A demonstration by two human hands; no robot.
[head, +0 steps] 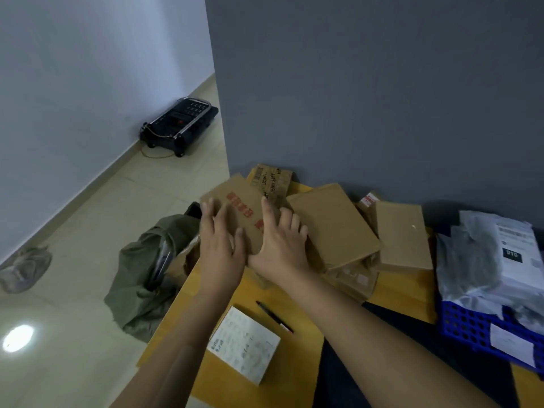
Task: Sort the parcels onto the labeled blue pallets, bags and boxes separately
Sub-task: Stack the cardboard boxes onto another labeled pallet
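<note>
A flat cardboard box with red print (235, 201) lies tilted on top of a pile of brown cardboard boxes (332, 225) against the grey wall. My left hand (220, 245) holds its near left edge with fingers spread. My right hand (279, 245) rests on its right side, thumb pointing up. At the right, a blue pallet (471, 325) with a white label (512, 346) carries grey plastic mailer bags (485, 260). On the floor to the left an open green sack (141, 278) shows more parcels inside.
The boxes sit on a yellow surface (397, 295) that also bears a notepad (244, 346) and a pen (273, 316). A black device (179, 125) stands on the floor by the white wall. A crumpled cloth (23, 272) lies at far left.
</note>
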